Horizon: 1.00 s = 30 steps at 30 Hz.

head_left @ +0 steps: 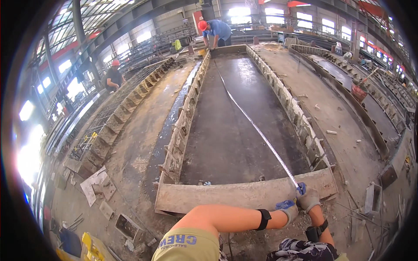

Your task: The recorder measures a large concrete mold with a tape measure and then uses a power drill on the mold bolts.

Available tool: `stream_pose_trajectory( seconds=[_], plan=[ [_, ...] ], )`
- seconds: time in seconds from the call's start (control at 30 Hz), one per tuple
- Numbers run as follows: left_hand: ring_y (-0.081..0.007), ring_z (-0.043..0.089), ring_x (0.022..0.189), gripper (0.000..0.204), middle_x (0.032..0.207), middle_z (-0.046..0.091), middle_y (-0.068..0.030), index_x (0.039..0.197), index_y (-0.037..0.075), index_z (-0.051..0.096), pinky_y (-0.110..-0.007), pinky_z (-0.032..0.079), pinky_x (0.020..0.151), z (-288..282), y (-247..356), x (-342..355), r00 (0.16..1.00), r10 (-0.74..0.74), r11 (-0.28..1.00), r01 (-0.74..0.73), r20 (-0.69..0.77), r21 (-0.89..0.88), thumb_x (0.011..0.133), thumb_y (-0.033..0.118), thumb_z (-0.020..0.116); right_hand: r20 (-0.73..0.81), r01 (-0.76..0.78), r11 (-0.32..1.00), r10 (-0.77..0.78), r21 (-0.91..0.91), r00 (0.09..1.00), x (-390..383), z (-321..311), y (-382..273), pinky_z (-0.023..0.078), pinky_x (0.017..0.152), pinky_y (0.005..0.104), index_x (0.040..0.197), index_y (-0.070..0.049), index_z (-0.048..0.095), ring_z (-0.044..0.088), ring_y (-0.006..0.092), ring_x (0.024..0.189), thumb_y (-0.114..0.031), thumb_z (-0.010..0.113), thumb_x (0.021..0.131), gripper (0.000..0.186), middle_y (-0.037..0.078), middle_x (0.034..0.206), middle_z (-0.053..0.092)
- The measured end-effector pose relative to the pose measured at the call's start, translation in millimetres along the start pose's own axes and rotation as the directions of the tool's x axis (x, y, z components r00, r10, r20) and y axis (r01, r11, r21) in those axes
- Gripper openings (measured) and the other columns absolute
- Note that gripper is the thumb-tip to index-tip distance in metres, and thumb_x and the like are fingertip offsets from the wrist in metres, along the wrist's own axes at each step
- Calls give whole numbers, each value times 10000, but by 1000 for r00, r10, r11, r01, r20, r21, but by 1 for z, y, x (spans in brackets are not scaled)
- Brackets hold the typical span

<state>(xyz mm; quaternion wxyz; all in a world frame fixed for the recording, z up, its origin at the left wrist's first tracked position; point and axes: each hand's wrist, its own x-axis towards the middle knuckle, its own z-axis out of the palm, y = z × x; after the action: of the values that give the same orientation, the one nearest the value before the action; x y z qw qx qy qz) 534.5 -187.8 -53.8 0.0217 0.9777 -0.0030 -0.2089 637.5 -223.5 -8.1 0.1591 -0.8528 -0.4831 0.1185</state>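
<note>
Pinning one end of a tape measure (257, 128), the person crouches at the near right corner of a long, shallow steel mould (244, 193) on a factory floor. Only the head view shows the scene. Both hands are gloved. The right hand (309, 199) is closed on the tape's end, pressing it onto the top of the mould's near wall by that corner. The left hand (287, 208) sits just beside it, low against the wall; whether it grips anything I cannot tell.

From that corner the tape runs diagonally across the dark mould bed to the far left corner, where another person in a blue shirt and orange helmet (216, 32) bends over the other end. It looks to me like a thin, light, springy steel band: stiff enough to lie straight under tension, but likely to twist or snap back if let go, with thin edges, so a firm pinch flat on the end seems the sound hold.

Ribbed side walls (300, 117) line both long edges of the mould. Open concrete floor (143, 126) lies to its left and right, though scraps and small boxes (372, 198) crowd the ground near the right corner. A third person in a red helmet (114, 76) stands well apart by racks on the left.
</note>
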Motion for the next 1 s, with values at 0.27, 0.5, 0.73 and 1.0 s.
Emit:
stream_pose_trajectory(
  seconds=[0.27, 0.5, 0.73, 1.0],
  plan=[
    [-219, 706, 836, 199, 883, 732, -10, 955, 188, 761, -388, 512, 610, 7, 2, 2, 1000, 17, 1000, -17, -14, -15, 789, 249, 669, -26, 53, 990, -50, 128, 998, 32, 20, 31, 513, 699, 434, 1018, -122, 661, 671, 361, 825, -315, 591, 890, 242, 176, 861, 687],
    [-217, 707, 830, 204, 876, 732, -5, 957, 191, 763, -389, 510, 599, 12, 0, -1, 1000, 27, 1000, -27, -6, 7, 783, 253, 675, 286, -265, 203, -82, 943, 955, 95, 42, 9, 548, 696, 299, 1022, -23, 634, 665, 234, 750, -145, 572, 936, 162, 96, 866, 668],
    [-216, 707, 823, 209, 869, 732, 1, 958, 193, 764, -389, 509, 588, 19, -4, -7, 999, 31, 998, -32, 16, 48, 776, 256, 682, 533, -561, -87, -223, 823, 816, 98, 26, -9, 537, 573, 339, 941, 10, 632, 644, 190, 665, -92, 633, 896, 111, 84, 831, 662],
    [-225, 708, 833, 218, 867, 731, -4, 955, 187, 765, -396, 517, 602, -35, -15, -45, 1000, 12, 994, -14, 21, 113, 769, 269, 687, 396, -354, 248, -145, 902, 907, 111, 18, 7, 438, 486, 256, 1020, -6, 644, 550, 94, 562, -147, 689, 890, 196, 23, 744, 616]
  ],
)
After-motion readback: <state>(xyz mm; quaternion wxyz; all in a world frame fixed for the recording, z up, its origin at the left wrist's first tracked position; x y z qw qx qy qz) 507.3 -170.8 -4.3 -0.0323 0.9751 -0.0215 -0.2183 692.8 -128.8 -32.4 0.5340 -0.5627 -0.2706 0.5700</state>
